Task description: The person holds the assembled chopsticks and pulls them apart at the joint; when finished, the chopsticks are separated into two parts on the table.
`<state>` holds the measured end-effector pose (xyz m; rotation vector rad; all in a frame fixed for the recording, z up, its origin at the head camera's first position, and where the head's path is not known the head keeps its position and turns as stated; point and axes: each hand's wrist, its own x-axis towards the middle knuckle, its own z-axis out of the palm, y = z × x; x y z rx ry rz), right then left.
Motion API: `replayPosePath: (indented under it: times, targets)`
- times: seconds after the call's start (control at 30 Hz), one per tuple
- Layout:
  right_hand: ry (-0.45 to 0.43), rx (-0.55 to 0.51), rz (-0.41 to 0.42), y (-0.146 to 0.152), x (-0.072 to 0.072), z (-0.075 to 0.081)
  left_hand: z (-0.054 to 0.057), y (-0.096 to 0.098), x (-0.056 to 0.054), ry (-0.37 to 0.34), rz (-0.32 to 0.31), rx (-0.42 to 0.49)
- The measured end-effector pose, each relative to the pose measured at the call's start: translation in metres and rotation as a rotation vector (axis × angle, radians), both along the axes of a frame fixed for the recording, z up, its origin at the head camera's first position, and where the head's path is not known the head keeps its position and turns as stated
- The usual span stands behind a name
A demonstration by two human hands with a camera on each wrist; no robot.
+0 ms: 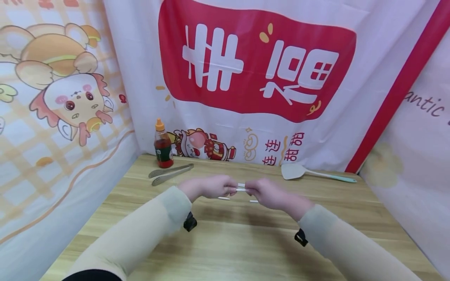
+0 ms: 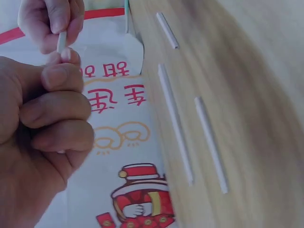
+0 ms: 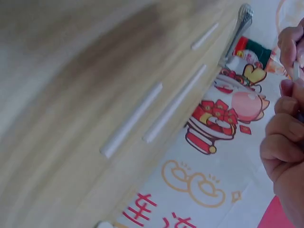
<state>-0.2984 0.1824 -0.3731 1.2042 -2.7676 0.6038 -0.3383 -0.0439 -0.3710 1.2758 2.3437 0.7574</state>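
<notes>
Over mid-table, left hand (image 1: 215, 186) and right hand (image 1: 268, 194) nearly meet, fingers curled, each pinching the same white stick (image 1: 241, 190). Only a short bare span shows between the two grips. Looks slim; judged best handled with light, even pressure, both wrists level, no twist. A lopsided pull might slip or snap it. Just below, three loose sticks (image 2: 211, 145) lie apart from one another on the wooden table (image 1: 228, 249); forearms should stay high enough not to roll them. Farther back, by the cloth: metal tongs (image 1: 170, 170) and red-filled bottle (image 1: 163, 150) leftward, spatula (image 1: 293, 171) rightward, all out of the hands' way.
</notes>
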Motion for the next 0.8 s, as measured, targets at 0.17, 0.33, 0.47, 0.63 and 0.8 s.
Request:
replayPosePath:
  times: [0.17,0.33,0.47,0.63,0.8]
  targets:
    - [0.089,-0.042,-0.010,0.004,0.010,-0.010,-0.009,0.000,0.006,0.020,-0.009,0.060]
    - [0.163,-0.058,-0.019,0.004,0.014,-0.013,-0.009,-0.002,0.010,0.018,0.013,0.077]
    - [0.204,-0.075,-0.015,0.001,0.015,-0.015,-0.008,-0.005,0.013,0.000,0.014,0.093]
    - [0.199,-0.103,-0.014,0.001,0.017,-0.015,-0.007,-0.006,0.015,-0.012,0.007,0.105]
    - [0.137,-0.122,-0.026,0.004,0.017,-0.012,-0.007,-0.003,0.014,-0.015,0.000,0.119]
